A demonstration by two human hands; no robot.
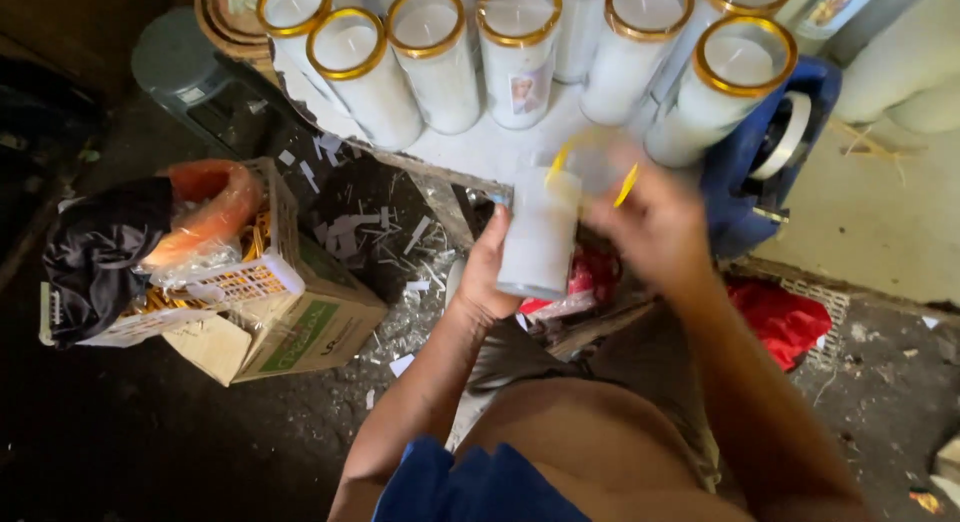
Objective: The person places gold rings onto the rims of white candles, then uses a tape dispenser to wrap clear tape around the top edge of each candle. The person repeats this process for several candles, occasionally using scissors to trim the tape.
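Fingers of the left hand wrap round the lower left side of a tall clear glass candle jar filled with white wax, clamped on it; the thumb lies up the near face and the palm sits under the base edge. Jar is held upright, just in front of the person's lap, between both hands. Right hand sits at the jar's top right, fingers curled together pinching a thin yellow plastic ring at the rim. Ring and fingertips are motion-blurred, so whether the ring is seated on the rim or just above it cannot be told.

Beyond the hands, on a white board, stand further white candle jars with gold-yellow rims, grouped touching or just beside one another; one carries a small printed picture label. Right of the group, a blue tape dispenser with a roll of pale tape rests near the right hand. Below it, red cloth lies on the floor.

Left of the person: a white plastic lattice basket holding yellow rings, with an orange plastic-wrapped roll and a black cloth on top, set over a brown cardboard box. Small white paper scraps litter the dark floor between the basket and the left hand.
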